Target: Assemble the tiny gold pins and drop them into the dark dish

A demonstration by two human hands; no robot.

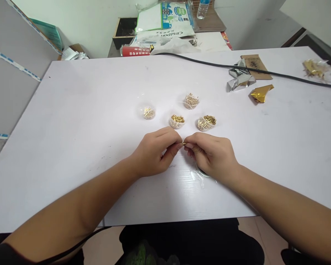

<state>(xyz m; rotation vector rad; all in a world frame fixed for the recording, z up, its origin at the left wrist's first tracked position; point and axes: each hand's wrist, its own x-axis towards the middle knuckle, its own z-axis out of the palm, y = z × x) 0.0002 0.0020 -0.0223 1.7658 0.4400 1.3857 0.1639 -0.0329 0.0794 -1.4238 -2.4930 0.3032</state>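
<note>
My left hand (156,152) and my right hand (211,152) meet fingertip to fingertip over the white table (79,121), both pinched on a tiny brass pin (184,144) between them. Just beyond the fingers stand small clear cups of brass pins: one at the left (149,112), one in the middle (177,121), one at the right (206,123) and one farther back (191,101). Under my right wrist lies another clear cup or lid (201,172), mostly hidden.
A black cable (237,67) crosses the far side of the table. Silver foil (240,81), gold foil (261,93), a brown card (255,66) and a clear bag with gold pieces (316,68) lie at the far right. Bags and boxes (165,22) are stacked behind the table.
</note>
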